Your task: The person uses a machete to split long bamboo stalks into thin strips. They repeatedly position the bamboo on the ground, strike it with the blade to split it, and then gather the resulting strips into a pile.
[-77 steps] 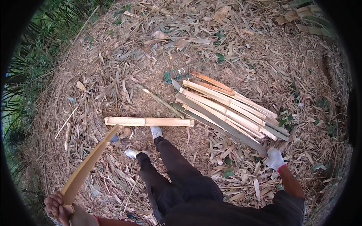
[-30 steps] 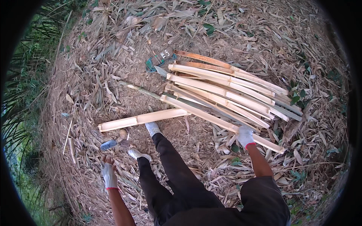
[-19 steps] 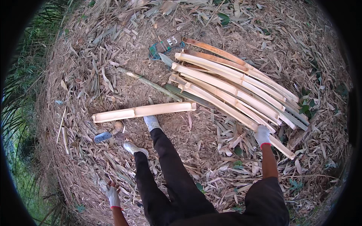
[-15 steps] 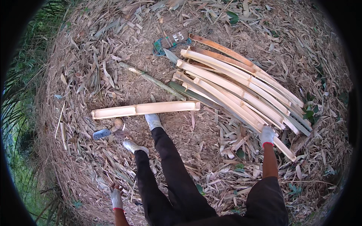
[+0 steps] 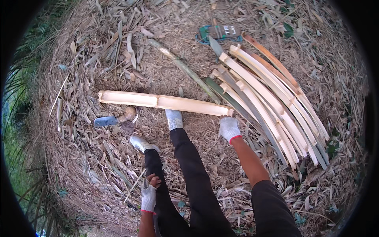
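A pale split bamboo length [image 5: 185, 104] lies hollow side up across the ground, just beyond my right shoe. My right hand [image 5: 229, 128], in a white glove with a red cuff, is at its right end. The thumb stands apart from the foreshortened fingers; whether they touch the bamboo is unclear. Over my left leg hangs my left hand [image 5: 149, 193], in a similar glove with bare fingertips showing, fingers loosely bent and nothing visible in them. A pile of split bamboo [image 5: 272, 100] lies to the right, fanned toward me.
A blue-grey blade with a wooden handle [image 5: 106, 121] lies left of my shoes. Beyond the single split length, a greenish pole [image 5: 183, 67] slants toward the pile. A brown and green bag-like bundle [image 5: 219, 32] sits at the far side. Dry leaves and husks litter the ground; greenery borders the left.
My right hand has left the bamboo pile and moved left to the single length's end. My left hand has come inward over my left leg. The view has turned slightly.
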Tool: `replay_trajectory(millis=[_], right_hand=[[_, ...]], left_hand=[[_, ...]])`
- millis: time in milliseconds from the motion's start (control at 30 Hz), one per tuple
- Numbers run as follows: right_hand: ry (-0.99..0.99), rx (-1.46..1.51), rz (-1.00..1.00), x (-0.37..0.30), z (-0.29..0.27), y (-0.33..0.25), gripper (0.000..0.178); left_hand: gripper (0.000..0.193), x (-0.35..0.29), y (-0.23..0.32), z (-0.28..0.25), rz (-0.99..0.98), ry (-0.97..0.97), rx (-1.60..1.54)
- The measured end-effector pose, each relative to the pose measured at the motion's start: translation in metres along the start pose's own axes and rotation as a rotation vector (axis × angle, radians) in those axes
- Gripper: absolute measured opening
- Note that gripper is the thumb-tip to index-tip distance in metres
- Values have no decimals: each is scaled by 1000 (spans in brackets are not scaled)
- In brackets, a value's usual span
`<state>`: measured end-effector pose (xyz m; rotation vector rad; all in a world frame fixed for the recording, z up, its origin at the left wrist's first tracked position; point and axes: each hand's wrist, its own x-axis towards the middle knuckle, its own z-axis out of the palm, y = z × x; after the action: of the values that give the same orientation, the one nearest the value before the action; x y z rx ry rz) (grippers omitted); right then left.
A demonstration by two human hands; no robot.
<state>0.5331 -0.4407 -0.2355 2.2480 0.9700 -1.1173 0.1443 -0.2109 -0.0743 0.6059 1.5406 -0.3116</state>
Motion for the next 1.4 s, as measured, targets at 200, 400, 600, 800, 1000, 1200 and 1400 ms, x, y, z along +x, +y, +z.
replay_trajectory(millis=[200,400,600,800,1000,1200,1400], right_hand=[[273,-4,-80,129,34,-90,74],[-21,2,-86,163,12,-127,34],[-102,214,-233,102,-20,-139,34],[-308,179,-214,-8,-141,-200,41],[-616,1009,-210,-102,-241,-297,42],[-761,1793,82,-179,-282,-444,38],[-869,2342,97,-206,-274,-592,32]], left_hand=[[46,31,-30,3,-93,-99,-268],[44,43,-66,-14,-111,-41,-381],[33,40,-50,2,376,24,578],[52,-32,16,53,871,35,513],[69,-152,-10,20,313,-186,-209],[71,-230,-46,-95,416,-208,-217],[82,-225,115,-170,1005,581,-300]])
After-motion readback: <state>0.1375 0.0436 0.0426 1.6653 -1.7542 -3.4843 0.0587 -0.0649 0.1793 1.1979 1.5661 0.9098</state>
